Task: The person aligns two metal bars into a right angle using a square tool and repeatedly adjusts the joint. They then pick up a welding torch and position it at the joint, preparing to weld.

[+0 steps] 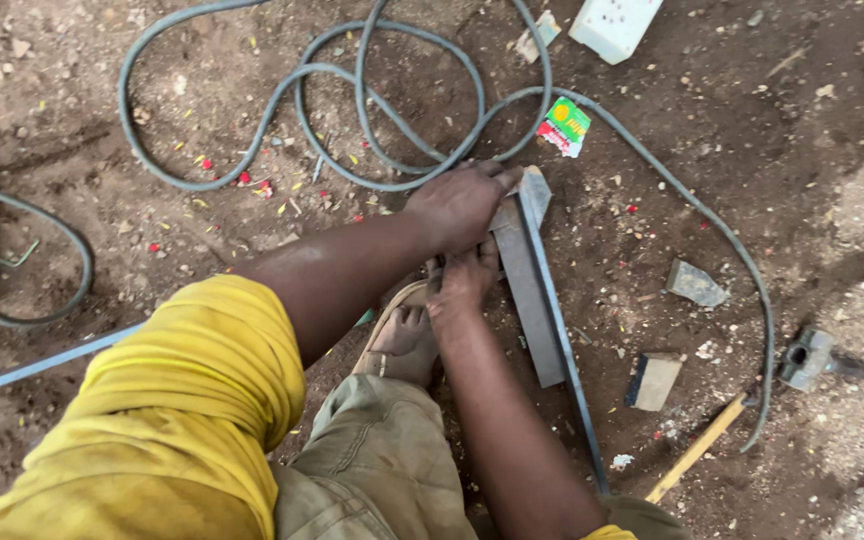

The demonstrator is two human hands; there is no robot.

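Note:
A grey metal angle bar (530, 290) lies on the dirt ground, running from the middle toward the lower right, with a thin blue rod (574, 385) along its right edge. My left hand (460, 203) reaches in from the yellow sleeve and grips the bar's far end. Just below it, my right hand (464, 282) is curled against the bar's left edge. What the right fingers pinch is hidden under the hand. My sandalled foot (402, 338) rests right beside both hands.
A grey cable (352, 90) loops across the ground and trails right to a hammer head (807, 355). A wooden handle (697, 450), a small metal block (652, 380), a stone (694, 283), a white socket box (614, 25) and a green packet (564, 125) lie around.

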